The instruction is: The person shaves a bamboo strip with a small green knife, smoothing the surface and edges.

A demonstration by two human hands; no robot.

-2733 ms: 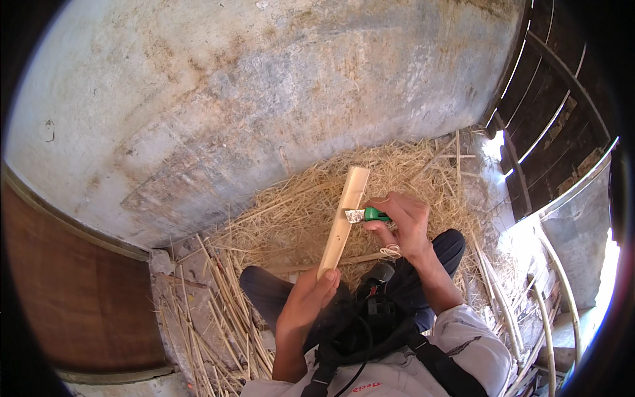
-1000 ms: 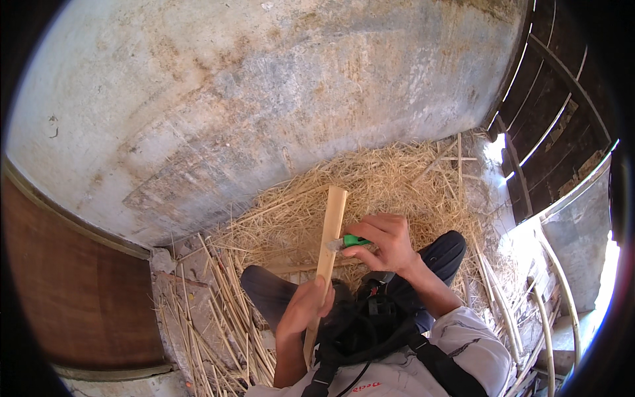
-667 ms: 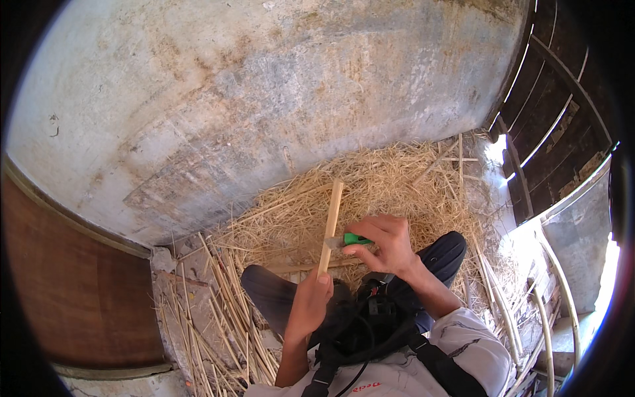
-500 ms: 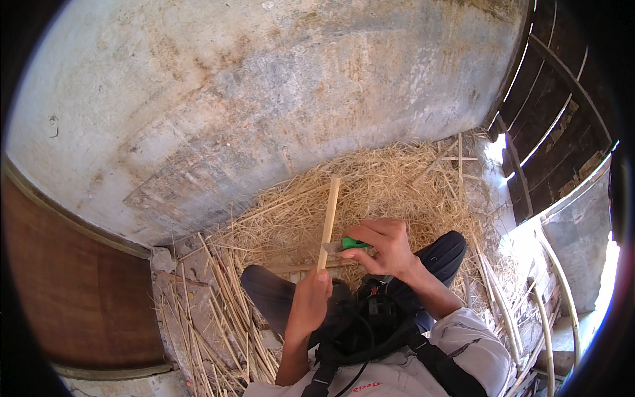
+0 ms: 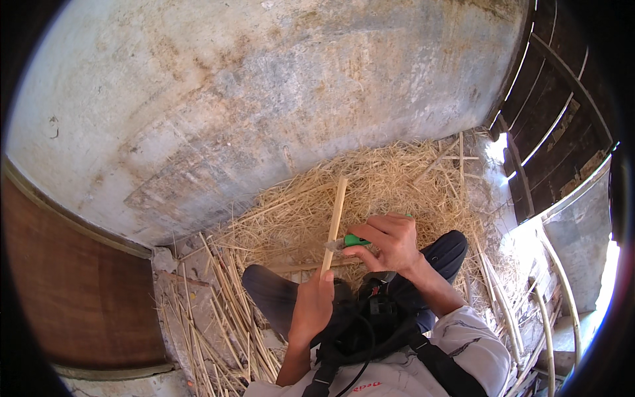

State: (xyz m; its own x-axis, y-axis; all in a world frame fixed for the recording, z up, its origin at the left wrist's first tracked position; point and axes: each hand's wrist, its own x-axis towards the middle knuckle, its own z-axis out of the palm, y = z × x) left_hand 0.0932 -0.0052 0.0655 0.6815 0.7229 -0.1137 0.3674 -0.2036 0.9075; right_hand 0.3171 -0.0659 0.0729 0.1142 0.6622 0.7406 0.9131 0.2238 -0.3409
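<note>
The left hand (image 5: 311, 301) grips the near end of a pale wooden stick (image 5: 334, 221), whose long axis points far, tilting slightly right, over the straw (image 5: 397, 178). The right hand (image 5: 390, 238) closes around a green-handled knife (image 5: 352, 241) touching the stick; its blade is hard to make out.

Left hand (image 5: 312, 306) closed in a low grip, right hand (image 5: 389, 242) curled just above it.

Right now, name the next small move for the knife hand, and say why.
Probably push the green-handled knife away along the cane strip, toward its far end. The right hand holds the blade against the strip's side, and the left hand grips the near end.
</note>
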